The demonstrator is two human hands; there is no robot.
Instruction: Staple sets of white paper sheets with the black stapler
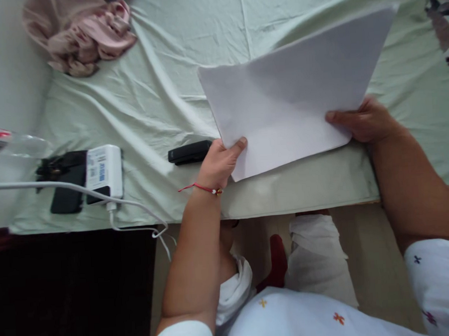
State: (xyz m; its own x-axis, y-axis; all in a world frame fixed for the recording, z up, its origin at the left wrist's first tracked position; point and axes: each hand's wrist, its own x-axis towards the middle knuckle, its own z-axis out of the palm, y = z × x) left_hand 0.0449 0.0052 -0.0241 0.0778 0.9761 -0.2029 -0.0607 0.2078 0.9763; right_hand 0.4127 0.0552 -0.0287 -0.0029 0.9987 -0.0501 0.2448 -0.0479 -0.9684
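Nearest the person, the left hand [220,160] pinches the near corner of a white paper sheet [296,91], thumb on top, a red thread bracelet [203,188] at the wrist. The right hand [363,120] grips the sheet's other near edge, thumb over it — possibly more than one sheet; the edge is too blurred to tell. The paper is lifted off the pale green bedsheet [156,91], far end tilted up. It looks light, limp and easily creased, so held at two edges it stays flat. Just left of the left hand lies a black stapler [189,152]; farther left, a white charger [104,169] on a dark phone [69,181]. Beyond, far left — crumpled pink cloth [85,37].
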